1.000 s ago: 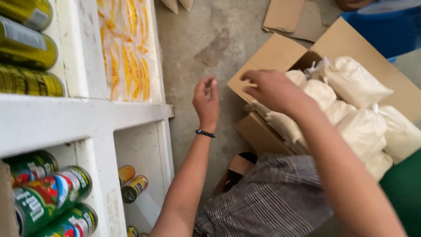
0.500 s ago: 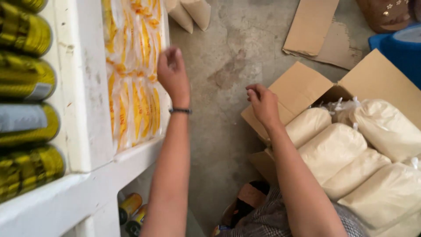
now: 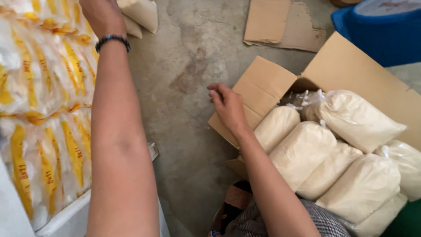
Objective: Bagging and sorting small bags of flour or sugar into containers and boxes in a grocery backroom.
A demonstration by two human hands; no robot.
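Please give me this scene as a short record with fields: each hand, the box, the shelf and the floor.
left hand: raised over the yellow-striped clear packets, partly out of frame; black bead bracelet on the wrist
right hand: empty, fingers loosely spread, on the cardboard box flap
box contents: knotted clear bags of pale powder, lying packed side by side
shelf: white, packets stacked on it
floor: grey concrete, a flat cardboard piece, a blue tub

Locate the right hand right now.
In the head view, the right hand is centre frame, over the near flap of the open cardboard box, just left of the clear bags of white powder.
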